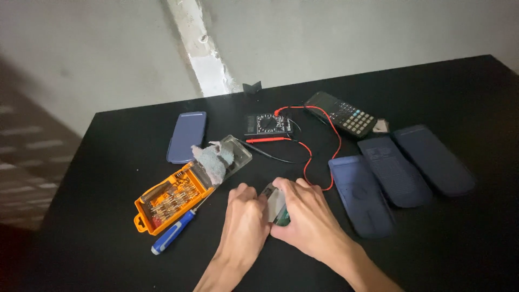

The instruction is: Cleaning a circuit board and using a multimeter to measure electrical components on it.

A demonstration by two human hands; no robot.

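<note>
Both hands meet at the front middle of the black table (97,238). My left hand (244,221) and my right hand (308,219) together grip a small flat device part (275,204), pale grey with a green edge, mostly hidden by the fingers. Just left of my left hand lies a blue-handled screwdriver (172,232). An orange bit case (172,198) sits beside it, open, with a grey cloth (213,161) on its clear lid.
A multimeter (267,124) with red and black leads (319,146) lies behind the hands. A dark calculator (346,114) sits farther back. Three dark blue calculator covers (397,173) lie at the right, one more blue cover (187,136) at the left.
</note>
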